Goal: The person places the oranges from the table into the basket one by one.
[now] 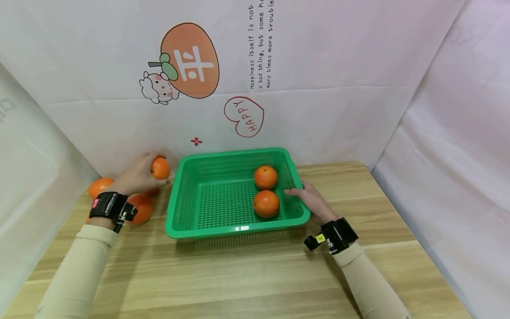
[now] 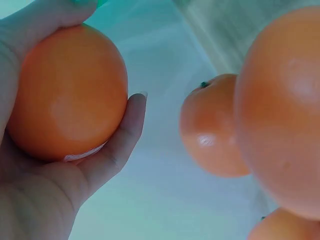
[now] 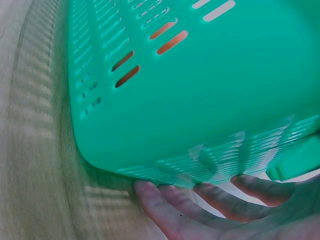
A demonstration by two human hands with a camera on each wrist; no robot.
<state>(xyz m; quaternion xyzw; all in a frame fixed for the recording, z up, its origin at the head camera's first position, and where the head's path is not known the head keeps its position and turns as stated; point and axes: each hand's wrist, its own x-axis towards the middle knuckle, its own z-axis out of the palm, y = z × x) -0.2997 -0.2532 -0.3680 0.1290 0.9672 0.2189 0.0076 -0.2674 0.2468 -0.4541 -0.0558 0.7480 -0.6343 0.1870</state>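
My left hand (image 1: 137, 175) grips an orange (image 1: 160, 168) just left of the green plastic basket (image 1: 229, 232). In the left wrist view, fingers and thumb curl round this orange (image 2: 70, 95), and a pale label edge shows on its underside. At the basket's right end, my right hand (image 1: 314, 203) holds the rim, its thumb over the inner side. The right wrist view shows its fingertips (image 3: 147, 189) against the outside of the slotted basket wall (image 3: 200, 95). Inside the basket, toward the right, one orange (image 1: 265, 177) lies behind another orange (image 1: 266, 204).
Under and beside my left wrist are several more oranges, among them a large one (image 1: 141, 209) and one farther left (image 1: 100, 188). A white printed cloth (image 1: 318, 115) hangs behind the wooden table (image 1: 239, 283) and along both sides.
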